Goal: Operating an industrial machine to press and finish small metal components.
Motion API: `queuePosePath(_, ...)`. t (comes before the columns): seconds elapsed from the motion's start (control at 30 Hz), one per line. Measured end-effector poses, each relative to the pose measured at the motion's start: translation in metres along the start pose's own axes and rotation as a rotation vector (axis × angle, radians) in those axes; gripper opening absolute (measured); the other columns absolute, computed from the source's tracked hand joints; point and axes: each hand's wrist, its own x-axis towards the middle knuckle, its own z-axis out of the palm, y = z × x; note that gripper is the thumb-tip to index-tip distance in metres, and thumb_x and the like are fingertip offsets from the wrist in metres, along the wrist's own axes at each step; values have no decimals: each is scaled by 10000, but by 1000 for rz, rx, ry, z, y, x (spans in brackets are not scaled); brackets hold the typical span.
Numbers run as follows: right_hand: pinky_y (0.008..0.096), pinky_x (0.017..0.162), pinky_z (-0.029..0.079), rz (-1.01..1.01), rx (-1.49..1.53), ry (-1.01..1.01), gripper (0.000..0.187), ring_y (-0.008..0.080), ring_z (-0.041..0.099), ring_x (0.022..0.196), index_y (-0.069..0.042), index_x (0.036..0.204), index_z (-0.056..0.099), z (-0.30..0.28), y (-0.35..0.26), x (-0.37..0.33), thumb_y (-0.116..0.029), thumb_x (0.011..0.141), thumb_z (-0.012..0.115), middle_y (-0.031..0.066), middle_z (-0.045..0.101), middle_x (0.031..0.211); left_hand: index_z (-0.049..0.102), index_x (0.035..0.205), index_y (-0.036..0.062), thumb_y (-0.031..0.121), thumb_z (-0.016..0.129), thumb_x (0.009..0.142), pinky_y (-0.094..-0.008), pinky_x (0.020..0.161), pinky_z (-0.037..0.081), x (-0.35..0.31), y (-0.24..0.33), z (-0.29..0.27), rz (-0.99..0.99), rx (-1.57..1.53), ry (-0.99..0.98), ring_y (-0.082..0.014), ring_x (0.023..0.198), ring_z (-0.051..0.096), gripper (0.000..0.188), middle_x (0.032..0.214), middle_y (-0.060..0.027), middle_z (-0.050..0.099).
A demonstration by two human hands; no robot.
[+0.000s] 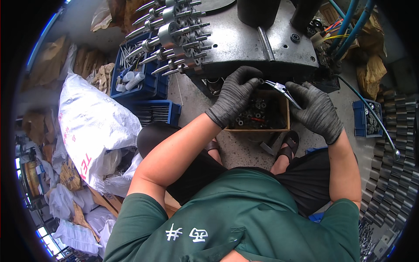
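Grey knit gloves cover both of my hands. My right hand (317, 110) is closed around the handles of silver bent-nose pliers (281, 88), whose jaws point left. Their tips meet a small dark ring-like part (261, 81) pinched between the thumb and fingers of my left hand (235, 94); its exact kind is too small to make out. Both hands are above an open wooden drawer (257, 129) that holds bearings, rings and other small dark parts, below the front edge of a metal machine table (227, 59).
Several rotor shafts (168, 35) stick out at the table's upper left. Blue crates (159, 89) and a big white sack (94, 126) stand left. To the right are a blue bin of bearings (367, 118), a dark hose (371, 98) and stacked metal cylinders (388, 174).
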Motion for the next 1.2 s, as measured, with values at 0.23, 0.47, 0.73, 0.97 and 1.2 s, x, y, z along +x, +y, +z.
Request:
queuePosePath(0.23,387,825,531,9,190,-20,573,321,657,869,-63,1265,638,6,16,0,-98,695,691,179,648,932,593,1073,52,120,661,938,-270,817,539,-1,2,2,50,101,47,-106,897,621,166,982,-39,651)
queuePosePath(0.47,304,887,512,139,471,-145,604,164,660,962,-4,1327,588,-1,9,1,-81,737,692,146,704,1109,615,1118,49,116,662,936,-271,838,537,-1,3,0,95,113,19,-106,927,632,199,993,-45,671)
queuePosePath(0.73,291,897,506,236,718,-140,653,141,607,996,22,1372,537,6,0,14,-87,755,720,97,672,1100,622,1109,45,84,601,923,-278,816,532,-1,-6,3,60,156,57,-126,897,620,191,996,-58,652)
queuePosePath(0.97,286,711,520,226,974,-258,272,133,605,845,0,1060,663,13,-34,102,-147,832,672,58,628,898,632,1047,73,94,536,912,-325,690,519,1,-20,14,-551,-458,35,-185,787,609,167,899,-70,627)
queuePosePath(1.2,304,609,513,174,787,-264,219,162,609,686,-54,981,679,67,-27,221,-239,867,656,84,645,818,609,1026,76,121,542,911,-320,606,504,1,-43,-3,248,733,-322,-188,702,601,141,853,-89,635)
